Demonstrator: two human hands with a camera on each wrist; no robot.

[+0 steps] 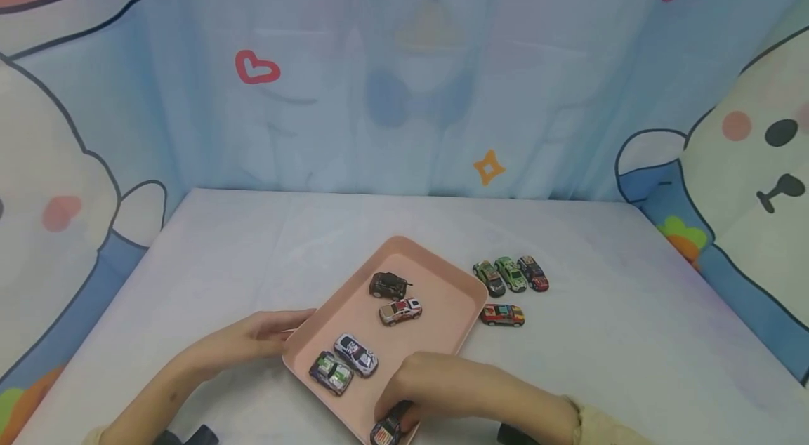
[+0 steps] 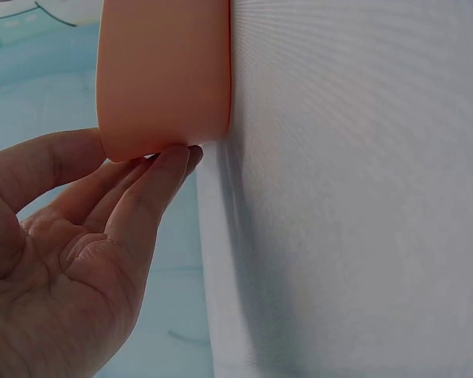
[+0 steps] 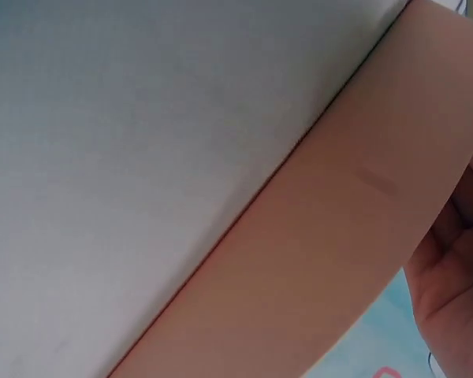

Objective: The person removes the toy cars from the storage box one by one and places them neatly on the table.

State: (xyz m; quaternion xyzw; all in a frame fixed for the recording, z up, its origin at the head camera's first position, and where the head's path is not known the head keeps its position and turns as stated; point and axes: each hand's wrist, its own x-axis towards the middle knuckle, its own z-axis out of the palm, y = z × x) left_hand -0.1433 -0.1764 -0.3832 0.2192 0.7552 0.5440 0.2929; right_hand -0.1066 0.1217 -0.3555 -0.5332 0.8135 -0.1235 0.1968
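A pink tray (image 1: pixel 436 257) lies at an angle on the white table, its near end cut off by the head view's lower edge. My left hand (image 1: pixel 255 338) holds the tray's left corner, with thumb and fingers against its outside in the left wrist view. Over the near end, my right hand (image 1: pixel 420 389) pinches a dark toy car (image 1: pixel 385 431). Also in the tray are a black toy car (image 1: pixel 388 286), a white and red one (image 1: pixel 401 311), a white and purple one (image 1: pixel 356 354) and a green and white one (image 1: pixel 331 373). The tray wall hides most of my right hand in the right wrist view.
Right of the tray, a dark green toy car (image 1: pixel 489 279), a bright green one (image 1: pixel 510 274) and a dark blue-red one (image 1: pixel 533 273) stand in a row. A red and yellow car (image 1: pixel 502 315) sits below them, close to the tray's edge. A blue curtain (image 1: pixel 329 115) hangs behind.
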